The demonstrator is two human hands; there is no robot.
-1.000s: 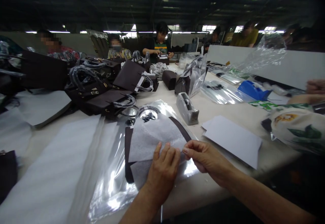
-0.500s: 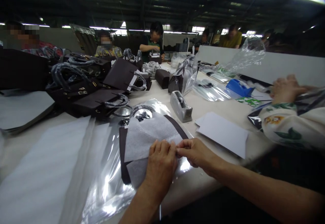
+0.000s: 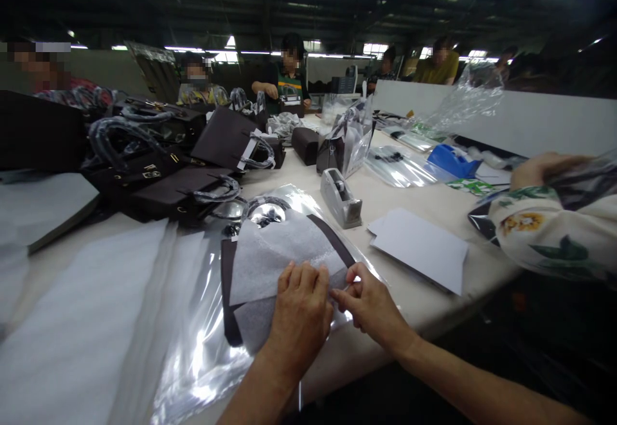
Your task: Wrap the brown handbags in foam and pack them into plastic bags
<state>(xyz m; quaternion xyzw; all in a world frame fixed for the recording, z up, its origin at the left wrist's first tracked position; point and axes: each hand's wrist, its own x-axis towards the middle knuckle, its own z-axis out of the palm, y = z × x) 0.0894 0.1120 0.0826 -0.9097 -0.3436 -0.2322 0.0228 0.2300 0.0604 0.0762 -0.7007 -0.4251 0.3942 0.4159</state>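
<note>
A dark brown handbag [image 3: 232,325] lies flat on a clear plastic bag [image 3: 193,361], with grey-white tissue paper [image 3: 274,251] spread over most of it. Its plastic-wrapped handles [image 3: 263,205] point away from me. My left hand [image 3: 303,306] rests on the tissue near the handbag's near side, fingers together and bent down onto the paper. Close beside it, at the tissue's right edge, my right hand [image 3: 370,303] has thumb and forefinger bent in a pinch. What lies between those fingertips is too small to make out.
A grey tape dispenser [image 3: 341,198] and white sheets [image 3: 419,248] lie to the right. Dark handbags [image 3: 168,177] are piled at left, behind white foam sheets [image 3: 87,322]. A blue dispenser [image 3: 453,160] stands farther right, near a co-worker's floral sleeve [image 3: 530,229]. Several people work beyond.
My right hand has shifted slightly right, and its thumb and forefinger have spread a little. My left hand stays on the tissue. The co-worker's hand at right has moved down. The view has shifted slightly.
</note>
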